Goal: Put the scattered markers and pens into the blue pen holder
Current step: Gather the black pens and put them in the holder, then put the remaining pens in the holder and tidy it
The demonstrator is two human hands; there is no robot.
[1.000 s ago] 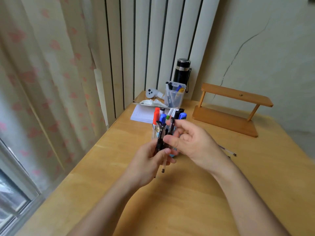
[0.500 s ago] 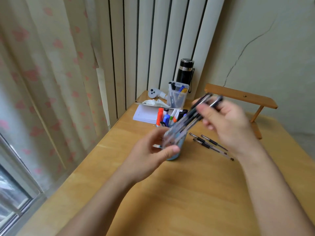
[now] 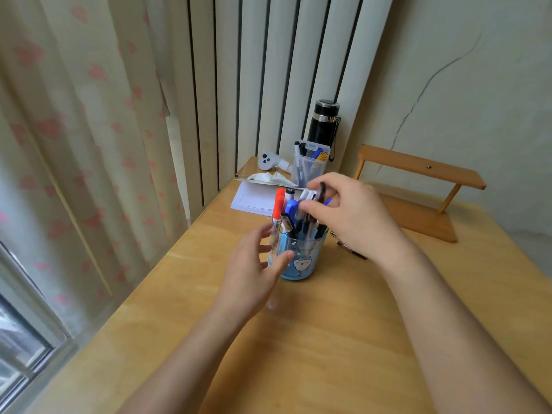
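Pens [image 3: 309,225] now down in the blue pen holder [image 3: 300,258], no longer raised at two o'clock. Right hand [image 3: 355,216] pinching their tops; left hand [image 3: 254,270] spread, cupping the holder's nine-o'clock side on the counter [image 3: 328,339].

A pale blue pen holder [image 3: 300,259] printed with a white cartoon figure is seen on the light wooden table [image 3: 328,339]. Red [image 3: 279,204] and blue [image 3: 290,208] marker caps are shown inside. A cream curtain [image 3: 74,138] dotted with pink shapes is seen, and a black flask [image 3: 324,124] banded in silver.
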